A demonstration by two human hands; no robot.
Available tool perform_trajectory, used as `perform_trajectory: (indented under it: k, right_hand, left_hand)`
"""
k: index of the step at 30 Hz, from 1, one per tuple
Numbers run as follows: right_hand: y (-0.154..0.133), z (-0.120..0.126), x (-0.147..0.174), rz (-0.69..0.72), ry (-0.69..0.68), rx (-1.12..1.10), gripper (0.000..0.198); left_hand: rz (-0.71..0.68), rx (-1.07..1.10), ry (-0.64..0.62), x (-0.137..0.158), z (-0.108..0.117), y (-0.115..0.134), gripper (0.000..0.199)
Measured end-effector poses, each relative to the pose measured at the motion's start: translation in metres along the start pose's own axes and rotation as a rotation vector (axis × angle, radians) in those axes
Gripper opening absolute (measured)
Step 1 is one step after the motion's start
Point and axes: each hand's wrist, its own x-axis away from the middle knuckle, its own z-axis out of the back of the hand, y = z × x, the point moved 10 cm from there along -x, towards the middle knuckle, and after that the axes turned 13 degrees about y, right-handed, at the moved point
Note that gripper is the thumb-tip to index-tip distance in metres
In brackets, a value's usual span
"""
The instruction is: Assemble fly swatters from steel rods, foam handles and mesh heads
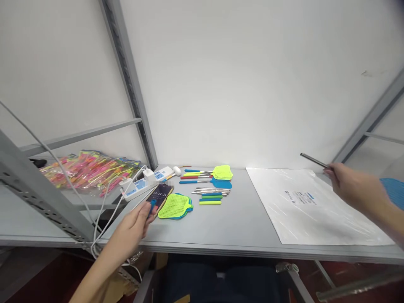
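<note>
My left hand (139, 221) is closed around a short blue handle (152, 205), its end poking up past the fingers, in front of a phone (162, 194) showing a timer. Raised at the right, my right hand (345, 181) grips a thin metal rod (314, 160) pointing left. A blue mesh swatter head (393, 191) shows behind that forearm, in line with the rod; any join is hidden. On the table lie stacked swatter heads (175, 206), yellow-green uppermost, several loose metal rods (210, 191), coloured handles (211, 199) and several whole fly swatters (205, 176).
A white plastic sheet or bag (284, 210) covers the table's right part. Power strips (139, 187) with white cables sit at the left, near a metal shelf post (132, 84). Beyond are colourful bagged items (91, 170). The table's front edge (227, 248) runs below.
</note>
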Motion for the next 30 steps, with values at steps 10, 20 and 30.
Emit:
perform_trajectory:
  k: [10,20,30]
  right_hand:
    - [-0.215,0.026,0.030,0.545,-0.019,-0.492,0.018]
    - [-0.250,0.011,0.056,0.542,-0.136,-0.604,0.021]
    - [-0.260,-0.004,0.054,0.570,-0.216,-0.493,0.012]
  left_hand:
    - [-0.070,0.343,0.010,0.015,-0.136,-0.010,0.033]
    - [-0.512,-0.224,-0.158,0.016,-0.154,0.000,0.005]
    - [-0.762,-0.402,-0.044,0.031,-0.151,0.032,0.024]
